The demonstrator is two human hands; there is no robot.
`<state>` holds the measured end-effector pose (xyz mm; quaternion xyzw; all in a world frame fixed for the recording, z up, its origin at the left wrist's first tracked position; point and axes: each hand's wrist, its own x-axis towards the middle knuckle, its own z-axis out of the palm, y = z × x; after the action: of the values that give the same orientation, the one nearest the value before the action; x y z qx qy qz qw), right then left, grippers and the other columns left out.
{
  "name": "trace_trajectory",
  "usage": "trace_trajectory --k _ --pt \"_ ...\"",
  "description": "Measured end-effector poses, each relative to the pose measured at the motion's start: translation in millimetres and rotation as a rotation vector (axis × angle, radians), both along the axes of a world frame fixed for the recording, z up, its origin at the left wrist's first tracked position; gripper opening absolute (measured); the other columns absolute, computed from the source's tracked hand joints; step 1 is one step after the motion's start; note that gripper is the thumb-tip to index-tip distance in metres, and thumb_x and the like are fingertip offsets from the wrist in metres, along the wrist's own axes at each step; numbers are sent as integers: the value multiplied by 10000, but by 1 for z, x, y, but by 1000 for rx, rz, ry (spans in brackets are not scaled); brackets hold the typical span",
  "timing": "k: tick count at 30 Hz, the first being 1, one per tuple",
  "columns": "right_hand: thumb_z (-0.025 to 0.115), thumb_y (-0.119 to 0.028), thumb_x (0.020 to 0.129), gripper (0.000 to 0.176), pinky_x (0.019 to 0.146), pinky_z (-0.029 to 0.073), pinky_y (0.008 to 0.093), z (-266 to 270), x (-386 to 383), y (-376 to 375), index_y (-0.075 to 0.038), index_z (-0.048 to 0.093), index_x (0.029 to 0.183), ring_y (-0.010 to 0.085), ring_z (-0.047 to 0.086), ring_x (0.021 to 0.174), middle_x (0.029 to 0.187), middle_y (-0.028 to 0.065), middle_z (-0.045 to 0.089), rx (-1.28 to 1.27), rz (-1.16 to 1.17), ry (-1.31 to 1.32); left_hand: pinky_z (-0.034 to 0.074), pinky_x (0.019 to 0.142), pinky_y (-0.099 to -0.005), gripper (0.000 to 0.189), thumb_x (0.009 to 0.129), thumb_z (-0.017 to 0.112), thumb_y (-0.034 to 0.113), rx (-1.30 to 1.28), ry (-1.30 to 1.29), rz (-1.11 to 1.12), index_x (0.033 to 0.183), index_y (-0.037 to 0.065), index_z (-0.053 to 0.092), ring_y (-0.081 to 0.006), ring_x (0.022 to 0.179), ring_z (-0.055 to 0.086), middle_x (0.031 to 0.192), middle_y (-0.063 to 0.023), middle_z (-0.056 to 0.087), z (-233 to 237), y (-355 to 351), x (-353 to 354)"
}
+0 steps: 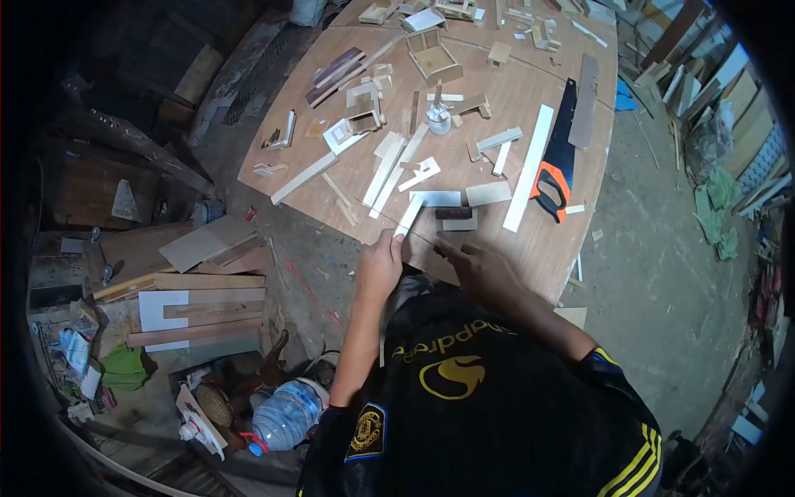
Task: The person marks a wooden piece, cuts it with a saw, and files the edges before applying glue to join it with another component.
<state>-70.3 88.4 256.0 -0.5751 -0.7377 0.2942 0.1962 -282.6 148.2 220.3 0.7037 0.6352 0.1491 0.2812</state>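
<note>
My left hand (383,257) is closed around the lower end of a narrow pale wood strip (409,216) at the table's near edge. The strip's far end meets a white-faced wood piece (439,199) lying crosswise. To the right, my right hand (475,267) is low at the same edge, fingers bent together and pointing toward the strip; I cannot tell what is between the fingertips. Just beyond it lie a dark brown block (453,213) and a grey-white block (460,224). A pale rectangular piece (489,194) sits right of the white-faced one.
A handsaw (561,149) with an orange and black handle lies beside a long white board (528,170) on the wooden table (290,170). A glue-smeared jar (439,121) stands mid-table among offcuts. Small wooden boxes (433,58) are farther back. A large plastic bottle (286,414) rests at lower left.
</note>
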Motion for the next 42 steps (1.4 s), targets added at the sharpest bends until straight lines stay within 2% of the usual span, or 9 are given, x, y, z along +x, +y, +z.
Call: trace_trajectory --k 7,10,13,20,22,33,36,38,42 --pt "630 -91 827 557 634 563 436 -11 -14 26 -55 493 1365 343 708 753 827 174 701 -67 88 -204 472 696 -580 262 998 515 276 46 -32 -181 1100 43 578 -498 798 627 814 -298 648 -8 -6 15" --pt "634 -90 821 515 621 558 426 -15 -12 32 -32 505 1317 323 710 709 746 165 696 19 141 -253 471 721 -587 277 997 507 291 -9 -15 -77 1107 49 585 -502 832 625 837 -298 653 -23 9 0" --pt "535 -64 869 497 598 534 451 -3 -14 28 -164 549 1356 320 701 708 720 173 678 -91 81 -286 478 740 -586 291 994 495 304 -39 49 -106 1106 53 590 -506 846 625 845 -294 656 -15 8 2" --pt "517 -98 883 494 541 517 440 -21 -14 42 -169 529 1372 309 685 619 720 145 686 8 153 -335 490 754 -585 294 994 464 313 -82 118 9 1088 72 604 -501 853 633 857 -289 663 -47 31 -9" --pt "520 -108 884 495 533 514 443 -14 -16 45 -164 524 1376 308 675 590 718 133 685 -100 146 -386 487 762 -592 305 999 456 329 -49 60 -98 1086 77 605 -495 858 638 868 -284 669 -37 22 5" --pt "466 -97 919 506 625 545 467 -22 -15 53 -199 508 1413 330 704 701 802 177 705 -143 140 -424 488 849 -562 334 1001 428 341 -196 162 -38 1088 84 622 -472 933 639 972 -259 681 -40 36 10" --pt "449 -85 924 490 637 548 466 -19 -16 59 -197 530 1394 334 704 711 823 168 710 -182 135 -406 455 798 -583 312 985 493 334 -134 96 3 1031 44 599 -517 920 605 916 -319 642 -52 43 -2" --pt "447 -94 933 477 647 547 465 -43 -15 54 -202 542 1388 345 701 706 821 174 706 -74 45 -335 460 792 -581 325 982 498 342 -134 47 -64 1031 41 611 -510 906 613 910 -306 649 -57 36 8" --pt "444 -126 951 421 669 549 468 -16 -11 57 -203 572 1344 343 703 735 831 190 699 -231 71 -359 474 769 -574 324 979 500 332 -83 7 -70 1042 40 623 -499 860 623 875 -299 650 -46 49 11"
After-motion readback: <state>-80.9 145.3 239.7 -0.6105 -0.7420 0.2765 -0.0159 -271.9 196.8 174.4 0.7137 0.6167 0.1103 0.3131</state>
